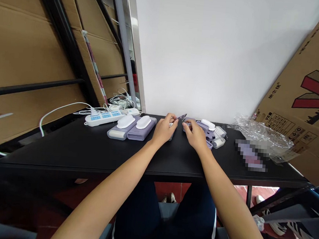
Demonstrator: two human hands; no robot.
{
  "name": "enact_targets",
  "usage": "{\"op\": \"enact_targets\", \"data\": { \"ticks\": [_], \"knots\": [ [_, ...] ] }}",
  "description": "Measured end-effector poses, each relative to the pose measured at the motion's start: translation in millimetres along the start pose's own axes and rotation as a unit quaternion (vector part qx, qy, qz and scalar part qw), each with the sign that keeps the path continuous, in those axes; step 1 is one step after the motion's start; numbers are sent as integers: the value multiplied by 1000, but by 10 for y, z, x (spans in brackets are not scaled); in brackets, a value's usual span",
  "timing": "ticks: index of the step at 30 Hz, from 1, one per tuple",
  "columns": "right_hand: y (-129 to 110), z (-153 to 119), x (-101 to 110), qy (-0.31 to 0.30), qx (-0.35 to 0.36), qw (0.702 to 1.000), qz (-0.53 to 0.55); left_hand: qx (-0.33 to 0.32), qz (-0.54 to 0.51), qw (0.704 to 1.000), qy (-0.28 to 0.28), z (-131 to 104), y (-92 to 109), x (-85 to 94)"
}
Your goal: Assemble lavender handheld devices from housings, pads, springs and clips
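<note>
Slim dark piece (pixel 182 116), long axis slanting up rightward, pinched in left hand (pixel 164 128); right hand (pixel 197 135) curled, contents unclear.

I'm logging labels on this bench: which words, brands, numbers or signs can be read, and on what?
"V6": on the right-hand cardboard box, beside its small print.
The box's other lettering and small print: too small or blurred to read.
Pixelated patch on the table: unreadable.
Purple-and-white units: no readable text.
</note>
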State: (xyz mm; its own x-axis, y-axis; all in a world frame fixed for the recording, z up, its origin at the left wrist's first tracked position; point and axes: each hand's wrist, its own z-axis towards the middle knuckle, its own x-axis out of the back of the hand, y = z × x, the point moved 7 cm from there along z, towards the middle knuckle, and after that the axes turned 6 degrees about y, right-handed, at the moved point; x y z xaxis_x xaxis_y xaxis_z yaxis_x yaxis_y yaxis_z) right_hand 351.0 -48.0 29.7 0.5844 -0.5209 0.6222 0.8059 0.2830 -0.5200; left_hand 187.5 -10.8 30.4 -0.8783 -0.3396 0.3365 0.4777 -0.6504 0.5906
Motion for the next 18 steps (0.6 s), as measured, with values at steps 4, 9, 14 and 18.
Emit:
{"op": "enact_targets", "data": {
  "ticks": [4,9,14,18],
  "knots": [
    [-9,3,11,7,7,1000,-4,1,-5,1000,-16,-13,-8,-23],
    [-5,16,14,0,-3,1000,-4,13,-7,1000,-22,-20,-18,-27],
    [-3,18,10,1,-4,1000,13,11,-23,999,-25,-22,-14,-31],
    [35,13,-1,0,-15,999,38,11,-23,999,-27,-29,-4,-29]
  ]
}}
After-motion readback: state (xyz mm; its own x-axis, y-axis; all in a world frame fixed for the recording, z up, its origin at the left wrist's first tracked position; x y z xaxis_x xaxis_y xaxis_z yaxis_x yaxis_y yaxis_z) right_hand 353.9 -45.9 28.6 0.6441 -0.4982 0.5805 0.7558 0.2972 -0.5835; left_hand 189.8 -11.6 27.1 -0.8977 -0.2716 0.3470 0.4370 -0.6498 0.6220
